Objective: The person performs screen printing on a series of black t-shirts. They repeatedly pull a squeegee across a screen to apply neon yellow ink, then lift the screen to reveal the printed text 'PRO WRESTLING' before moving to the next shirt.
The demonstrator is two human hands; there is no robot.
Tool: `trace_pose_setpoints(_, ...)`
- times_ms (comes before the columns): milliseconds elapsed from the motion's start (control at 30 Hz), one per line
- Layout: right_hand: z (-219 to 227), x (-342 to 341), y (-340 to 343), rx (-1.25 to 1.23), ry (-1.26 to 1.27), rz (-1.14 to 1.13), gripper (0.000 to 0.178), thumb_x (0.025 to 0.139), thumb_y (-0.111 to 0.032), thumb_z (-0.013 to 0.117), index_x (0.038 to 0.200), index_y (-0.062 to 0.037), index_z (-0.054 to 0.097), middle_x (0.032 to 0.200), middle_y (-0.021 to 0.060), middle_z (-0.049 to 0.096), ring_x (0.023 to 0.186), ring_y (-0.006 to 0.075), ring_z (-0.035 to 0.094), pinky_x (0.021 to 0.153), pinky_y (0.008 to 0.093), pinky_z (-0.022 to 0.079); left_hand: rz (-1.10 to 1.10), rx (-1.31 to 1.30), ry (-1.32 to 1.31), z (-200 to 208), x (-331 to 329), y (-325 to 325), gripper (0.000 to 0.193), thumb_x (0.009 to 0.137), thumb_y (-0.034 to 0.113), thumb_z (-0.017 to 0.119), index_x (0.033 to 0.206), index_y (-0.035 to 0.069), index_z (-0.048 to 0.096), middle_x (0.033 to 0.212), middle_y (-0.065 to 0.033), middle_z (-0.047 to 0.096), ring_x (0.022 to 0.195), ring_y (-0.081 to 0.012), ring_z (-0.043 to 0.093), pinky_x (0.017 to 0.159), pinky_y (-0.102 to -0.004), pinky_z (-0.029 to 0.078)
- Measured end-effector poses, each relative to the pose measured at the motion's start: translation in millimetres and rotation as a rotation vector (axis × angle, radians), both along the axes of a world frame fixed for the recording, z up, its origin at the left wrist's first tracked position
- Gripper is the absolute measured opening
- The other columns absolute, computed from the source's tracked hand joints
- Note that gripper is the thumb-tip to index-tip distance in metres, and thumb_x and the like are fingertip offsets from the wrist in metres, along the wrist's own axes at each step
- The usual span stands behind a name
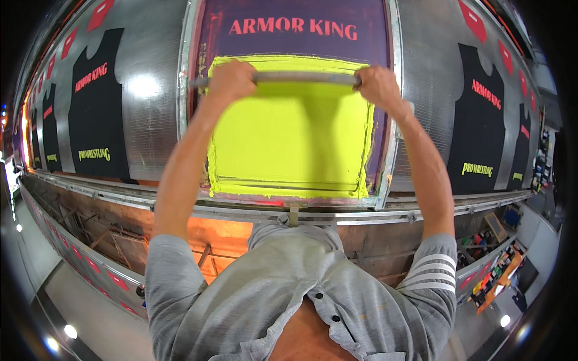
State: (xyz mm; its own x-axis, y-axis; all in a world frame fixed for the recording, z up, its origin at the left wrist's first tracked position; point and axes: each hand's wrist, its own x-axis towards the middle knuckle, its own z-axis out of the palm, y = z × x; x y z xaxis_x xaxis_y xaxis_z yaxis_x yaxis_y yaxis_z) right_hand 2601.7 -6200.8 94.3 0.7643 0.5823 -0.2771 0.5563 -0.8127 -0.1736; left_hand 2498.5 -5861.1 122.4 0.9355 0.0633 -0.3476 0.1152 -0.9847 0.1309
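A long grey squeegee (306, 77) lies crosswise over a framed printing screen (385, 72), near the far edge of a bright yellow ink area (265, 138). My left hand (231, 81) is closed round its left end, and my right hand (378, 88) grips the right end. Both arms reach straight forward. Thick yellow ridges border the ink area, and red lettering shows on the purple part of the screen beyond it. Whatever lies beneath the screen is hidden.
Black printed sleeveless shirts (96, 111) lie flat on the shiny metal table (150, 120) to the left, and another black shirt (481, 120) to the right. A metal rail (385, 217) runs along the near table edge. Coloured containers (490, 280) stand at the lower right.
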Motion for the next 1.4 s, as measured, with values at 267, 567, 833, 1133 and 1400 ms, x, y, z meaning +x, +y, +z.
trace_pose_setpoints(267, -16.3, 4.5, 6.9, 0.149, -0.098, -0.018, 0.019, 0.078, -0.006, 0.069, 0.095, -0.0124, 0.076, 0.095, 0.0053, 0.071, 0.093, 0.0306, 0.066, 0.081, 0.0431, 0.054, 0.010, 0.077, -0.076, -27.3, -7.9, 56.3, 0.033, 0.072, 0.013, 0.063, 0.100, 0.016, 0.078, 0.085, -0.0170, 0.072, 0.080, -0.0373, 0.071, 0.073, -0.0484, 0.055)
trace_pose_setpoints(567, -13.3, -201.2, -50.2, 0.315, -0.086, 0.046, 0.027, 0.069, 0.005, 0.064, 0.092, -0.0055, 0.072, 0.084, 0.0095, 0.067, 0.086, 0.0327, 0.066, 0.100, 0.0474, 0.051, 0.051, -0.086, -0.258, -27.2, -232.3, -6.2, 0.038, 0.070, 0.004, 0.061, 0.104, 0.012, 0.076, 0.099, -0.0132, 0.074, 0.087, -0.0330, 0.071, 0.073, -0.0428, 0.056)
trace_pose_setpoints(833, -15.8, -320.0, -71.2, 0.302, -0.172, -0.038, 0.040, 0.069, 0.002, 0.066, 0.108, -0.0065, 0.070, 0.096, 0.0076, 0.063, 0.100, 0.0285, 0.062, 0.104, 0.0465, 0.046, -0.037, -0.060, -0.561, -39.0, -329.7, -39.3, 0.043, 0.064, -0.001, 0.062, 0.105, 0.007, 0.072, 0.101, -0.0098, 0.074, 0.091, -0.0312, 0.071, 0.076, -0.0422, 0.056)
trace_pose_setpoints(1133, 34.2, -252.0, -75.7, 0.140, 0.147, -0.035, 0.024, 0.077, -0.004, 0.071, 0.100, -0.0093, 0.075, 0.094, 0.0107, 0.069, 0.093, 0.0310, 0.067, 0.081, 0.0431, 0.055, -0.006, -0.091, -0.059, 20.8, -265.2, -7.7, 0.033, 0.072, 0.007, 0.062, 0.100, 0.014, 0.077, 0.083, -0.0162, 0.071, 0.078, -0.0369, 0.069, 0.069, -0.0490, 0.053)
trace_pose_setpoints(1400, 6.2, 28.9, 14.5, 0.015, 0.041, -0.067, 0.024, 0.078, -0.013, 0.070, 0.101, -0.0124, 0.076, 0.089, 0.0131, 0.073, 0.082, 0.0345, 0.070, 0.073, 0.0433, 0.056, -0.006, 0.081, -0.085, 1.9, 17.7, 59.4, 0.033, 0.073, 0.014, 0.061, 0.100, 0.016, 0.079, 0.082, -0.0197, 0.072, 0.080, -0.0383, 0.070, 0.075, -0.0473, 0.056)
